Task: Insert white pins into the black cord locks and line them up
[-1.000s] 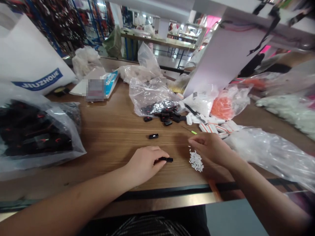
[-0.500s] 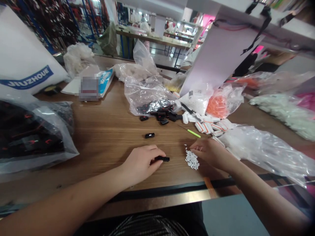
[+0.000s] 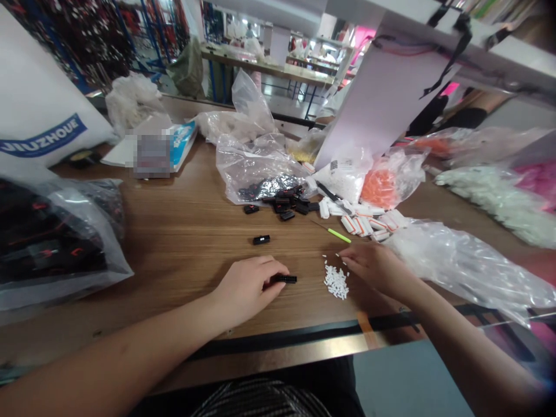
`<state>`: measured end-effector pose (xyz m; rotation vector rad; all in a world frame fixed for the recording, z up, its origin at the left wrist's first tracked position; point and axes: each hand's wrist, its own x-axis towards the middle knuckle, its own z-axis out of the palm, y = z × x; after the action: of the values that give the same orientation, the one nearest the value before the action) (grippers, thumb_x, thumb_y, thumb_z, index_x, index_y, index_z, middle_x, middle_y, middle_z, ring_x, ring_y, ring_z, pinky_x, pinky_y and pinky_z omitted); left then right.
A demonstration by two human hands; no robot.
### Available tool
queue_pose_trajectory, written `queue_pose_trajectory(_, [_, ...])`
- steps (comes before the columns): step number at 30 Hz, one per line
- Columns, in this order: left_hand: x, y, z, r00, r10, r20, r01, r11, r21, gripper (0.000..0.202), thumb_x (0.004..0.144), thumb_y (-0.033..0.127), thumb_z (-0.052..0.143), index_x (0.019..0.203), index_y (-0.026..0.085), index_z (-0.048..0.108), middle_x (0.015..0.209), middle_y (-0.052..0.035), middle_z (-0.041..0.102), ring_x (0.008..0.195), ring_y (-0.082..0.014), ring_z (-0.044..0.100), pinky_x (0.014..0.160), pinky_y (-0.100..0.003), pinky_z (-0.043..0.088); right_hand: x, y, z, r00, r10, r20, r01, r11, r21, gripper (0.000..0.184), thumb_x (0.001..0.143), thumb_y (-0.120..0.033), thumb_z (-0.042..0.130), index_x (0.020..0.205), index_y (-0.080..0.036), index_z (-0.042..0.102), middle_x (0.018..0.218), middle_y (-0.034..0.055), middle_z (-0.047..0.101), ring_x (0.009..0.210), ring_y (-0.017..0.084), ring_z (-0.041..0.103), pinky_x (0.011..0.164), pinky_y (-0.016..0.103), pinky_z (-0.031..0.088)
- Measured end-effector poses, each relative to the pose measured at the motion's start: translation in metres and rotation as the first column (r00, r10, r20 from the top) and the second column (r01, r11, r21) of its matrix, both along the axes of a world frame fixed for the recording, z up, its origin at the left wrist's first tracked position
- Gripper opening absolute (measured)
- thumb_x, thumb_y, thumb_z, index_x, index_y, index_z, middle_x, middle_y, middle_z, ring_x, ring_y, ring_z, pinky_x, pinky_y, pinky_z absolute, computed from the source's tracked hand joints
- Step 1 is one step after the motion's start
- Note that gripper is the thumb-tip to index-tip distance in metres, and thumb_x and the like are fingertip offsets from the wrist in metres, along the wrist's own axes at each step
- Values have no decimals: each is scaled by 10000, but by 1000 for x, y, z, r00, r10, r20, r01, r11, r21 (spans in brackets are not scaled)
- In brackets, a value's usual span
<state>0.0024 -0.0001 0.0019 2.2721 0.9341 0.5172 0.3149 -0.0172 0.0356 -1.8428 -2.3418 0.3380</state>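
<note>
Your right hand has shifted: a second ago it hung over the top of the white plug pile, hiding part of the lime-green-handled tool; now it is low at the pile's upper right edge, and the tool's handle shows in full. One small white plug now shows apart from the pile, right at your fingertips, so your work looks to be at the point of singling out a piece. The black connector housing has stayed with your left hand, out to the left of the pile.

Your left hand is pinched narrow, thumb and fingers closed around one end of that housing; the other end, with its row of openings, sticks out to the right, just above or on the bench. Your right hand is also narrow, its fingertips close together and touching or nearly touching the lone plug; you can't tell from this view whether it is gripped or lies on the bench.

Beyond your left hand lies a second black connector, with white marks on its face. Farther back, more black connectors spill from a clear bag, beside white orange-striped pieces.
</note>
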Motion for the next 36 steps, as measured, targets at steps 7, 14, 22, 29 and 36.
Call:
queue_pose_trajectory(7, [-1, 0, -2, 1000, -6, 28, 5, 1000, 8, 160, 890, 203, 606, 1034, 227, 673, 870, 10, 653, 711, -138, 594, 687, -285, 463, -5, 0, -6, 997, -68, 30, 67, 998, 21, 310, 908, -332, 488, 675, -204, 648, 573, 3, 610, 538, 155, 514, 564, 283, 329])
queue_pose_trajectory(14, [-1, 1, -2, 999, -9, 36, 9, 1000, 12, 167, 883, 184, 620, 1035, 226, 674, 864, 15, 647, 711, -136, 592, 682, -283, 462, -3, 9, -7, 985, 106, 136, -120, 988, 99, 240, 883, -203, 498, 725, -206, 678, 750, 37, 679, 706, 183, 595, 722, 315, 388])
queue_pose_trajectory(22, [-1, 1, -1, 1000, -8, 22, 7, 1000, 9, 167, 880, 183, 628, 1034, 228, 676, 853, 19, 643, 705, -138, 594, 685, -290, 464, 5, 6, -11, 999, 21, 35, -24, 996, 86, 254, 923, -301, 503, 809, -216, 713, 682, 26, 686, 658, 189, 612, 633, 298, 409])
queue_pose_trajectory(29, [-1, 1, -2, 999, -8, 36, 8, 1000, 11, 170, 882, 183, 638, 1043, 225, 671, 874, 16, 651, 703, -135, 597, 686, -289, 463, 3, 10, -8, 998, 56, 36, -58, 996, 64, 249, 906, -313, 516, 822, -211, 726, 715, 43, 697, 684, 194, 610, 658, 305, 411])
queue_pose_trajectory(36, [0, 1, -1, 1000, 11, 29, -11, 1000, 12, 144, 861, 178, 658, 997, 224, 666, 802, 29, 631, 666, -133, 573, 649, -276, 439, -3, 12, -2, 999, -45, -4, 45, 999, -23, 220, 869, -290, 548, 738, -196, 698, 624, 12, 666, 565, 165, 568, 565, 288, 369])
